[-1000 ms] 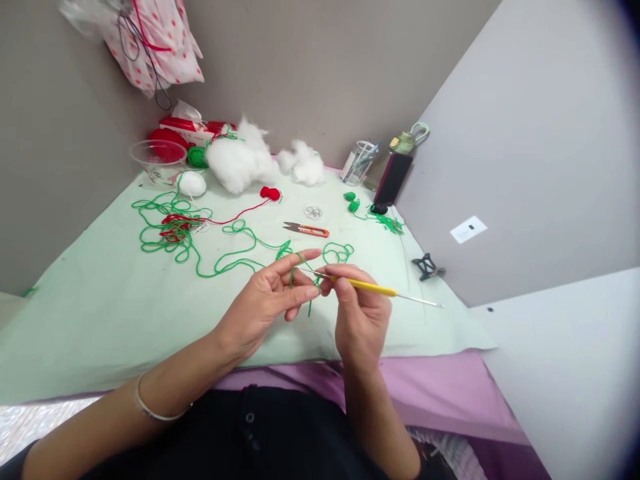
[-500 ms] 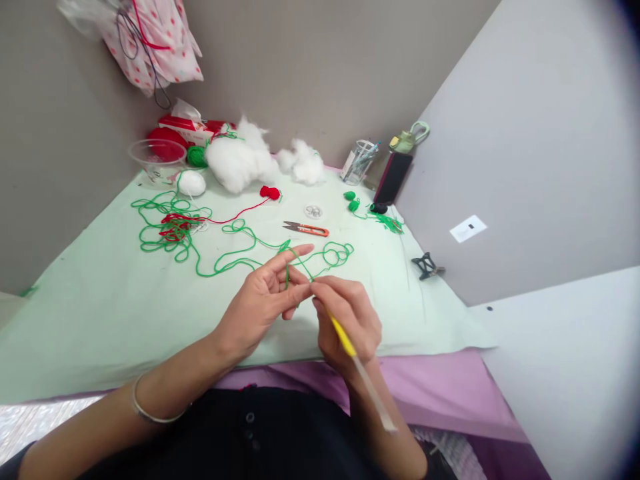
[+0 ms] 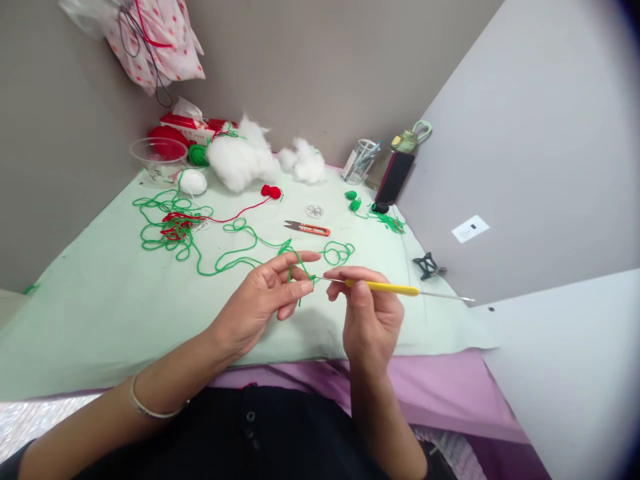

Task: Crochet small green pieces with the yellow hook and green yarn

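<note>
My left hand (image 3: 273, 287) pinches green yarn (image 3: 301, 261) between thumb and fingers, with a strand running over the outstretched index finger. A short tail hangs below the fingers. My right hand (image 3: 373, 310) grips a crochet hook (image 3: 390, 288) by its yellow handle, the shaft lying nearly level. Its thin metal tip meets a small green loop at my left fingertips. The hook's other metal end points right. Beyond my hands, loose green yarn trails across the table to a tangle on the left, mixed with red yarn (image 3: 177, 225).
Thread snips (image 3: 307, 229) lie just past my hands, near a small clear round case (image 3: 314, 211). White stuffing (image 3: 243, 157), a white yarn ball (image 3: 193, 181) and a plastic tub (image 3: 157, 163) stand behind. A phone (image 3: 395, 179), a pen cup (image 3: 361, 162) and small green pieces (image 3: 355, 205) sit right.
My right hand has shifted right and turned, swinging the crochet hook from steeply slanted to nearly level. Its fingertips have moved apart from my left hand, which stays almost in place.
</note>
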`<state>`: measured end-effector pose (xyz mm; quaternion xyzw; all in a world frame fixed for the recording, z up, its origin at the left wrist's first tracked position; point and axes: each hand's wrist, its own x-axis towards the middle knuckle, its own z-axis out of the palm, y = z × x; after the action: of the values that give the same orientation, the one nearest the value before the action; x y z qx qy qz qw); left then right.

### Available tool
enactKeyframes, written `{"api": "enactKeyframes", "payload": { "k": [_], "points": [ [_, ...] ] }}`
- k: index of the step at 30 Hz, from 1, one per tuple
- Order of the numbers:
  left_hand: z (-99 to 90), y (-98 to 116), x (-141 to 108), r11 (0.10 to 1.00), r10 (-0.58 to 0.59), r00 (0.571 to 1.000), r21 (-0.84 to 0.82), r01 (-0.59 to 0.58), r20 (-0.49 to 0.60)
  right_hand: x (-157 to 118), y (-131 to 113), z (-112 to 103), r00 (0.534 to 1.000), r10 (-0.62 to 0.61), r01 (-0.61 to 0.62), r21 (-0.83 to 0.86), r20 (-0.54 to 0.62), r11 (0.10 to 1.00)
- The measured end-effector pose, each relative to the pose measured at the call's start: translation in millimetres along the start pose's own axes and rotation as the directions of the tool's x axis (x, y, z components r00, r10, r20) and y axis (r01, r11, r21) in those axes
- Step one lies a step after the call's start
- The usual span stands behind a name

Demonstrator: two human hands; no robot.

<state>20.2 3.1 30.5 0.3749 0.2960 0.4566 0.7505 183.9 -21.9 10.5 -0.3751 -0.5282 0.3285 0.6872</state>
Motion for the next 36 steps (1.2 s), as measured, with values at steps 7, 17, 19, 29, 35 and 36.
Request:
{"api": "enactKeyframes", "payload": {
  "k": [7,17,19,29,35,36],
  "points": [
    [-3.6,2,-1,0.999,0.013,1.000,0.038,-0.013,0.014,4,-4,-2,0.997,0.070,-0.066,0.118,-0.027,0.991],
    [3.2,-3,0,0.999,-0.007,1.000,0.049,0.006,0.016,-1,6,2,0.997,0.027,-0.027,0.001,0.073,1.000],
    [2.5,0,-1,0.999,-0.015,1.000,0.050,0.015,0.011,0,5,1,0.998,0.038,-0.039,0.024,0.044,0.999],
    [2.1,1,-2,0.999,0.033,0.999,0.030,-0.033,0.002,-9,2,-2,0.909,-0.366,0.417,-0.425,0.200,0.803],
    [1.1,2,-2,0.978,-0.154,0.987,-0.135,0.159,0.053,-10,6,0,0.908,-0.390,0.415,-0.442,0.150,0.796],
    [1.1,3,-1,0.977,-0.152,0.987,-0.146,0.157,0.050,-8,5,0,0.942,-0.324,0.333,-0.349,0.086,0.876]
  ]
}}
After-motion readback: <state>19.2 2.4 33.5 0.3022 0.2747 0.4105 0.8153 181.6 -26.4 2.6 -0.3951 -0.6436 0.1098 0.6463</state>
